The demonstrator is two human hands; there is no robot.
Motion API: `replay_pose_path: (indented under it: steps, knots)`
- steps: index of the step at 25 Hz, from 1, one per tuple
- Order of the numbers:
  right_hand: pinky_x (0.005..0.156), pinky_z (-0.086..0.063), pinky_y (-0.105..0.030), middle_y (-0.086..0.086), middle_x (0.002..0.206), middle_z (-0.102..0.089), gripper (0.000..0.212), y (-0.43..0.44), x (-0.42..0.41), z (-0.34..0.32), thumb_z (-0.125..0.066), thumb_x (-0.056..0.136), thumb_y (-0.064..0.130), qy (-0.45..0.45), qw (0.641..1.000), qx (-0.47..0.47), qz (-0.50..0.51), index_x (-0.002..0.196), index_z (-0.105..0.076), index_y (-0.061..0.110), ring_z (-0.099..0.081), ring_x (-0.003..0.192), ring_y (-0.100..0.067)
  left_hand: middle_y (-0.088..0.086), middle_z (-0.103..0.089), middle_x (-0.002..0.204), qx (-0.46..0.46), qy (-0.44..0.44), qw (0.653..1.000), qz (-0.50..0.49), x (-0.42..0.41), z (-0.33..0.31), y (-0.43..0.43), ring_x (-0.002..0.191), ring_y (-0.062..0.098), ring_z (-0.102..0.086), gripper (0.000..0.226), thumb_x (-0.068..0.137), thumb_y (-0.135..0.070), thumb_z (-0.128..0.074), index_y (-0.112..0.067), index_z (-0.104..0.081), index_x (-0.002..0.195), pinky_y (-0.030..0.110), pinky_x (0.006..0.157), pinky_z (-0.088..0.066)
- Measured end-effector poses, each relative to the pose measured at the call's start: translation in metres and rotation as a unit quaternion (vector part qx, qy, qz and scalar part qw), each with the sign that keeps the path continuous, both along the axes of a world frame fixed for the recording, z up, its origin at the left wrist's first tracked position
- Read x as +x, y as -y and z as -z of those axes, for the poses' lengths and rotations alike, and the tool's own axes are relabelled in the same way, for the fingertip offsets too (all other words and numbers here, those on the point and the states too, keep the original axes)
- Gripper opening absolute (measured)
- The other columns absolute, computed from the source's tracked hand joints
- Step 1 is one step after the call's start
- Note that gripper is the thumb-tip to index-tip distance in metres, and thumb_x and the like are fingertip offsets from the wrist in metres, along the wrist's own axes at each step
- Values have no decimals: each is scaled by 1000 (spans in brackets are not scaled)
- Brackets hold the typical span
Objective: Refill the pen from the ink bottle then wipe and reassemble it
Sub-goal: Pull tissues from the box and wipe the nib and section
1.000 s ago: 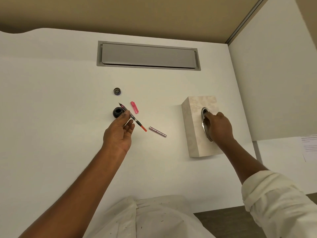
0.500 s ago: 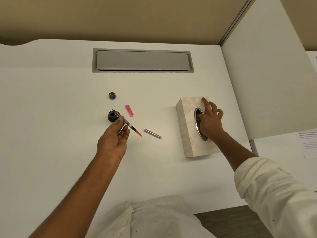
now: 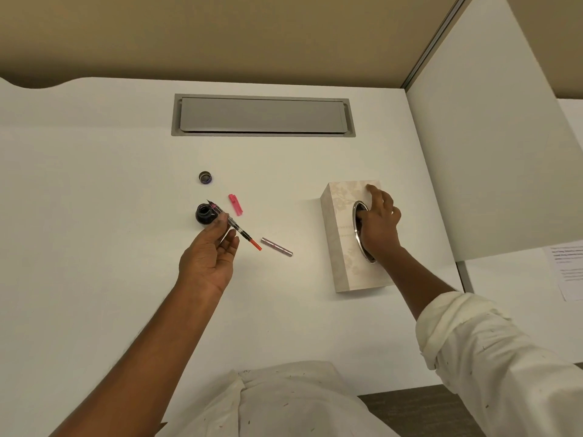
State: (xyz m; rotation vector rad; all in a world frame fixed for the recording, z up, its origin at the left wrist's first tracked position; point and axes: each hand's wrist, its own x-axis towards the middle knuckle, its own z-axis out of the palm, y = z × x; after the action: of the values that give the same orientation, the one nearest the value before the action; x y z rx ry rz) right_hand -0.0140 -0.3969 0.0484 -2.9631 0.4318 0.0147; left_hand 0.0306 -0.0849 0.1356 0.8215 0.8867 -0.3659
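My left hand [image 3: 209, 255] pinches the bare pen section [image 3: 238, 230], a clear converter with a red end, its nib pointing up-left just past the open dark ink bottle [image 3: 204, 214]. The bottle's cap [image 3: 205, 177] lies behind it on the desk. A pink pen cap [image 3: 235, 204] and the mauve pen barrel [image 3: 276, 246] lie loose to the right. My right hand [image 3: 378, 227] rests on top of the beige tissue box [image 3: 342, 257], thumb and some fingers dipped into its oval slot; whether they hold a tissue is hidden.
All of this sits on a white desk [image 3: 94, 216] with a grey cable hatch [image 3: 263, 115] at the back. A white partition panel [image 3: 492, 152] rises on the right, with a printed sheet [image 3: 568, 269] beyond it.
My right hand has shifted along the top of the tissue box and pushed deeper into the slot. My left hand still holds the pen section by the bottle.
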Motion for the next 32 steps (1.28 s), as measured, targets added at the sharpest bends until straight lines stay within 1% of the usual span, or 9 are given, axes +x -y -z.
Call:
replay_pose_path:
  steps: [3, 4, 8, 12, 15, 17, 23, 27, 32]
  knots:
    - [103, -37, -48, -8, 142, -37, 31, -2, -1, -2, -54, 84, 1, 46, 987, 126, 86, 113, -62, 8, -34, 128, -28, 1, -69, 88, 6, 5, 1000, 0, 1, 1, 0, 80, 10, -62, 11, 79, -12, -71, -12, -66, 89, 23, 69, -51]
    - [99, -39, -48, -10, 137, -41, 31, -3, -3, -4, -55, 82, -1, 68, 985, 135, 87, 112, -62, 5, -38, 123, -30, 1, -69, 87, 8, 4, 1000, 1, 0, 1, 1, 80, 10, -62, 11, 79, -12, -71, -12, -66, 89, 22, 68, -51]
    - [74, -31, -38, -11, 100, -57, 13, -3, -9, -8, -63, 66, -2, 103, 992, -62, -36, 73, -69, 8, -47, 89, -32, -3, -72, 67, 8, 3, 1000, 9, 1, 0, 8, 77, 10, -63, 10, 78, -12, -71, -12, -67, 87, 23, 67, -51]
    - [61, -31, -32, -4, 80, -59, 13, 1, -10, -7, -65, 67, -5, 113, 993, -24, -32, 66, -67, 8, -50, 72, -29, -3, -72, 64, 9, 6, 1000, 17, 3, 1, 12, 77, 10, -63, 8, 79, -13, -71, -12, -66, 86, 22, 65, -51]
    - [56, -43, -30, -8, 79, -61, 15, 1, -11, -11, -58, 74, -12, 118, 988, 100, 16, 69, -66, 0, -52, 73, -29, -4, -72, 65, 10, 10, 1000, 27, 3, 2, 14, 76, 9, -63, 8, 79, -13, -70, -13, -66, 86, 22, 66, -51]
    - [61, -39, -18, -7, 81, -61, 16, 1, -11, -13, -56, 77, -13, 117, 980, 157, 47, 70, -66, -2, -51, 78, -24, -4, -72, 65, 10, 11, 999, 28, 3, 2, 14, 76, 9, -63, 7, 79, -12, -70, -13, -66, 86, 22, 66, -51]
    - [66, -42, -28, -12, 81, -63, 20, 11, -8, -19, -50, 78, -13, 120, 971, 199, 58, 74, -66, -2, -55, 76, -22, -5, -72, 64, 6, 16, 999, 28, 4, 3, 12, 75, 8, -62, 7, 80, -13, -69, -13, -66, 86, 22, 68, -51]
    - [65, -34, -4, -5, 78, -62, 19, 19, -10, -28, -53, 82, -10, 107, 962, 243, 72, 75, -65, 2, -52, 73, -14, -4, -72, 64, 0, 13, 1000, 24, 3, 3, 13, 75, 9, -62, 8, 79, -12, -69, -12, -66, 87, 22, 67, -51]
    - [67, -36, -5, -2, 86, -64, 13, 31, -7, -35, -59, 87, 5, 15, 933, 340, 119, 75, -63, 12, -55, 79, -12, -4, -72, 64, 0, 10, 1000, 20, 1, 5, 13, 76, 9, -62, 7, 80, -12, -69, -13, -66, 86, 22, 66, -50]
